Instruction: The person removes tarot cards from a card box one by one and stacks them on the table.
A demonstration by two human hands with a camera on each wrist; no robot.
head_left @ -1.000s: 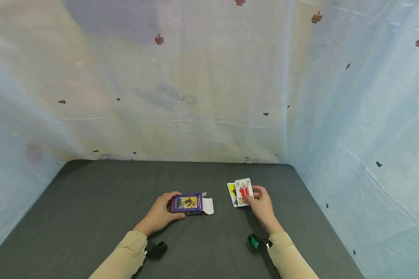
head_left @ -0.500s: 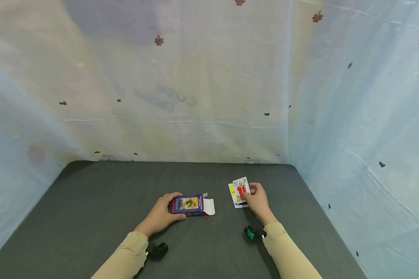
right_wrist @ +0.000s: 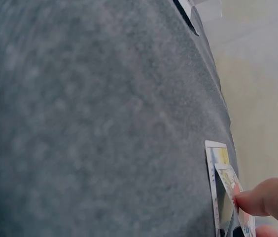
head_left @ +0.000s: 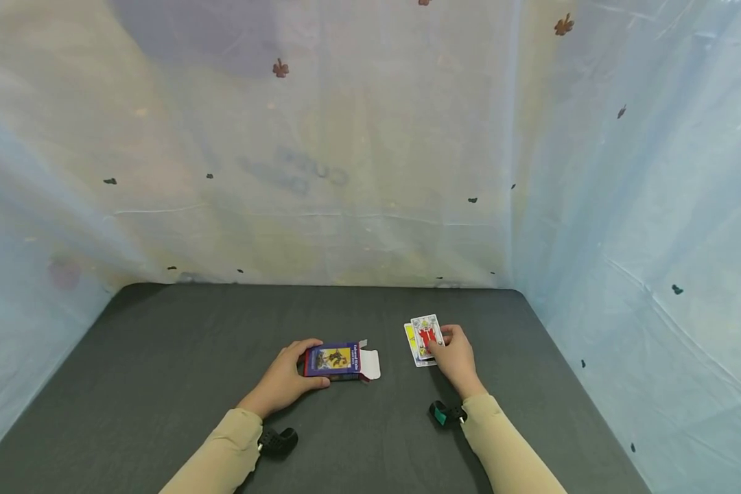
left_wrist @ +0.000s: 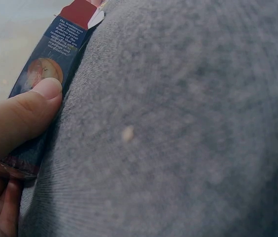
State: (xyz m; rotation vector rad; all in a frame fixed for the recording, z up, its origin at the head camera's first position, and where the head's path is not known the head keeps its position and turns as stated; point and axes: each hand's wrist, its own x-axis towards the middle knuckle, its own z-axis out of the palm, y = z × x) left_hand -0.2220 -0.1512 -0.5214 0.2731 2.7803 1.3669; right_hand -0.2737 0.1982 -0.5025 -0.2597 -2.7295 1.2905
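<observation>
A purple tarot card box (head_left: 333, 359) lies on the dark table with its white end flap (head_left: 370, 364) folded out to the right. My left hand (head_left: 287, 376) grips its left end, the thumb on the long side printed with small text in the left wrist view. Over to the right, my right hand (head_left: 459, 359) pinches a card with a red figure (head_left: 427, 334), thumb on its face. Beneath that card lies another with a yellow picture (head_left: 410, 337), mostly covered. In the right wrist view the held card (right_wrist: 229, 177) tilts up off the lower one (right_wrist: 213, 173).
The table (head_left: 222, 315) has a dark grey cloth surface. Behind it and on both sides hang pale translucent sheets (head_left: 346, 171) with small leaf marks. Black bands sit at both wrists, below the sleeves.
My right hand has shifted slightly left and the red-figure card has moved with it, covering more of the yellow card. My left hand and the box stay put.
</observation>
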